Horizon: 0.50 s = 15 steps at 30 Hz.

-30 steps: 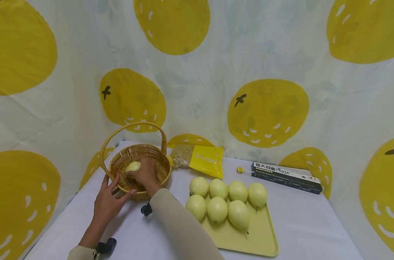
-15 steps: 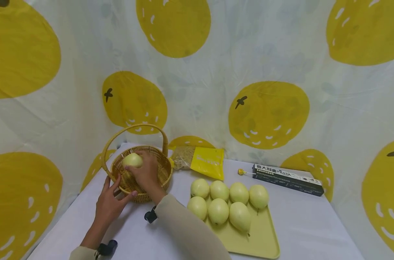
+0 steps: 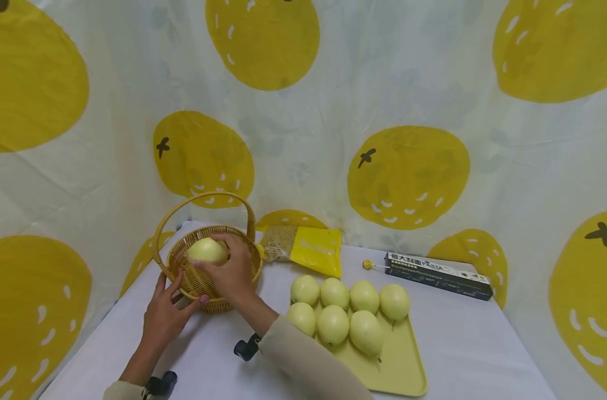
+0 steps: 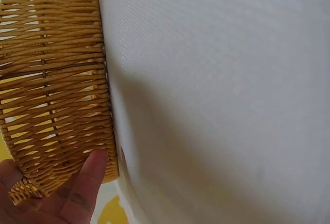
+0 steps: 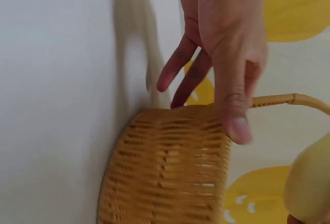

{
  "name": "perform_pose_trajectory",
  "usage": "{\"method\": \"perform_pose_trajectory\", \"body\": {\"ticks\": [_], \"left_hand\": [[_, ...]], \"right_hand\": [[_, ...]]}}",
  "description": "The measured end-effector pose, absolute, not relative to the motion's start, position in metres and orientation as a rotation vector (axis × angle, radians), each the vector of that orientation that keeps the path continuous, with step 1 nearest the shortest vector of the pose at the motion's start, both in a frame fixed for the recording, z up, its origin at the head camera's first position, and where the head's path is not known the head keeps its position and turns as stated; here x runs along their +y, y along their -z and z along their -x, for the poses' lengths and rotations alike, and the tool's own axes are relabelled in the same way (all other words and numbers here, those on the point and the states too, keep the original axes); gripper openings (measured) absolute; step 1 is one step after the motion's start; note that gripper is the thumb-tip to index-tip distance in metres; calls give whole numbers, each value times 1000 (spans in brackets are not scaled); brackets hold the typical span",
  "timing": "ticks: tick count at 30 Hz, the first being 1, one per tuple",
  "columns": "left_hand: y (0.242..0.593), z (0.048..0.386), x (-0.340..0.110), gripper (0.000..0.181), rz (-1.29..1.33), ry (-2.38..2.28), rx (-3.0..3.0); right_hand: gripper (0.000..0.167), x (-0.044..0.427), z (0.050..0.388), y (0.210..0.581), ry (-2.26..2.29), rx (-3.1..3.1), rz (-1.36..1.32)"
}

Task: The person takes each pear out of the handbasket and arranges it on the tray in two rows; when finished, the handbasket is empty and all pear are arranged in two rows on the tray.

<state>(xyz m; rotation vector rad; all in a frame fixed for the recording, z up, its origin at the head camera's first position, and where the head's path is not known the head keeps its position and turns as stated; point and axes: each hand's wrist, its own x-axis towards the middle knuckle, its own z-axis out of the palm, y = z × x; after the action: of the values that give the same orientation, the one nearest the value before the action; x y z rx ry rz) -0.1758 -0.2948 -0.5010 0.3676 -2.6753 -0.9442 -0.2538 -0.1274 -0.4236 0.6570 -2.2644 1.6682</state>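
Observation:
A pale yellow-green pear [image 3: 207, 251] is in my right hand [image 3: 233, 269], pinched between thumb and fingers over the open top of a round wicker basket [image 3: 203, 283]. My left hand [image 3: 165, 316] grips the basket's near left rim, thumb in front. In the left wrist view its fingertips [image 4: 93, 170] lie against the woven wall. The right wrist view catches the left hand [image 5: 227, 43] on the basket rim, with part of the held pear [image 5: 312, 182] at the right edge; most of the right hand is outside that view.
Several more pears [image 3: 333, 325] stand in two rows on a yellow tray [image 3: 403, 366] to the right. Behind are a yellow-and-clear food bag [image 3: 316, 250], a lollipop [image 3: 368, 265] and a black pasta box [image 3: 438, 276]. A fruit-print curtain [image 3: 303, 166] closes the back. The basket handle [image 3: 208, 194] arches above.
My right hand has raised the pear from low inside the basket to about rim height, drawing back slightly toward me. The left hand keeps its hold on the rim.

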Motion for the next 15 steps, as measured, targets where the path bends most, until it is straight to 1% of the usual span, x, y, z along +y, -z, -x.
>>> {"method": "perform_pose_trajectory", "body": {"ticks": [8, 15], "left_hand": [[502, 174, -296, 110, -353, 939, -2641], [500, 173, -297, 110, -334, 939, -2642]], "right_hand": [[64, -82, 235, 415, -1552, -2244, -853], [64, -46, 227, 409, -1544, -2193, -923]]}}
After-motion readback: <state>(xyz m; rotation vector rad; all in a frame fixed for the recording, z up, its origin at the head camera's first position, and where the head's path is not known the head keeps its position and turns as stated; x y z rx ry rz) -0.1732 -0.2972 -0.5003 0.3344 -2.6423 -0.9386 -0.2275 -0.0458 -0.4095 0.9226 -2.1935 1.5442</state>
